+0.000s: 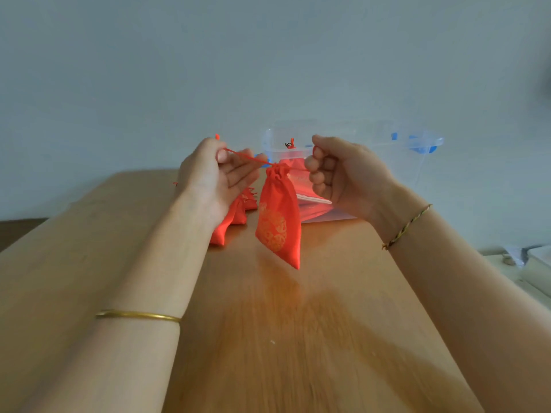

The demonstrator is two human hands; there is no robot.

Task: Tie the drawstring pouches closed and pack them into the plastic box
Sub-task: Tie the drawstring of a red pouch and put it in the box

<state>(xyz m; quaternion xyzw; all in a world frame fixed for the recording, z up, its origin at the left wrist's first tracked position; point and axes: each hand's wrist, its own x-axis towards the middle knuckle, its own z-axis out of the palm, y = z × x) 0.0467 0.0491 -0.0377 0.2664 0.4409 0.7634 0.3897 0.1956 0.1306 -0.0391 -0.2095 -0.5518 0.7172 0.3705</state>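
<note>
Hands are meeting at the centre of the frame: the left hand (220,180) is pinching one end of the red drawstring (247,158), and the right hand (343,177), fingers curled, is gripping the other end. Below them the wooden table (268,338) is filling the lower frame. Behind the right hand the clear plastic box (417,142) is sitting. Between the hands the red pouch (278,216) is hanging, its mouth cinched. More pouches (235,216) are lying beneath the left hand.
</note>
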